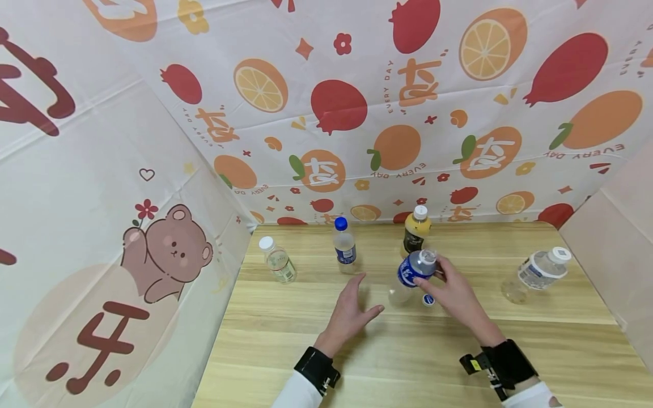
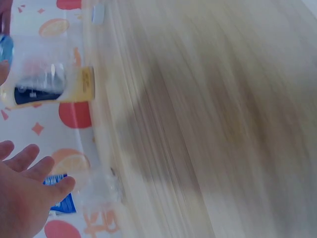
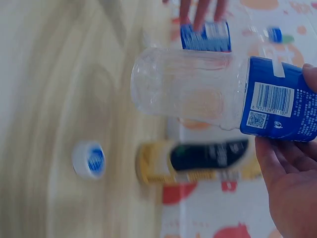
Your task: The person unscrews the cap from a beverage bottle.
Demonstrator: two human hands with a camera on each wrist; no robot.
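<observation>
My right hand [image 1: 459,297] grips a clear plastic bottle [image 1: 408,273] round its blue label, above the table. The bottle looks see-through and uncapped at the neck. In the right wrist view its clear base [image 3: 173,84] points left, and the barcode on the label faces the camera. A white bottle cap [image 1: 428,300] with a blue top lies on the table under that hand. My left hand [image 1: 349,314] holds nothing, its fingers spread and thumb out, left of the held bottle. Just beyond its fingertips stands a blue-capped bottle [image 1: 345,249] with a blue label.
Behind the held bottle stands a yellow bottle [image 1: 417,226] with a black label and white cap. A white-capped clear bottle [image 1: 279,262] stands at the left, a larger one [image 1: 542,271] at the right. A fruit-print cloth [image 1: 352,170] hangs along the back of the wooden table [image 1: 398,362].
</observation>
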